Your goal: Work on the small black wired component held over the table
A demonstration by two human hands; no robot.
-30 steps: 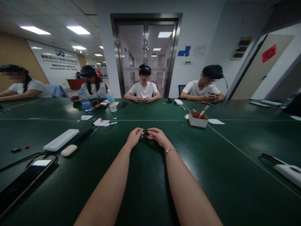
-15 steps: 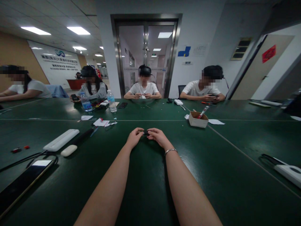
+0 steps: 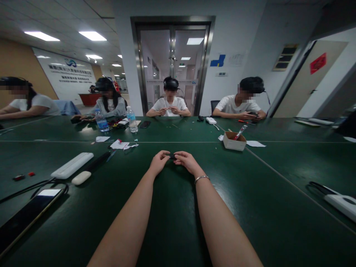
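Both arms reach forward over the green table [image 3: 178, 207], and my hands meet near its middle. Between them is a small dark object [image 3: 172, 157], too small to name. My left hand [image 3: 159, 162] pinches its left end with thumb and fingers. On the other side, my right hand [image 3: 187, 161] has its fingers closed on the right end; a silver bangle [image 3: 202, 178] circles that wrist. The fingers cover much of the object.
To the left lie a phone [image 3: 30, 218], a white power bank [image 3: 72, 165] with a black cable and a white rounded item [image 3: 81, 178]. A small open box [image 3: 234, 141] stands ahead right; bottles [image 3: 131, 119] stand ahead left. Several people sit across the table.
My hands and the small dark object stay almost where they were. Across the table at left, a person's hand has moved leftward with a dark item; the middle person's hands have risen slightly.
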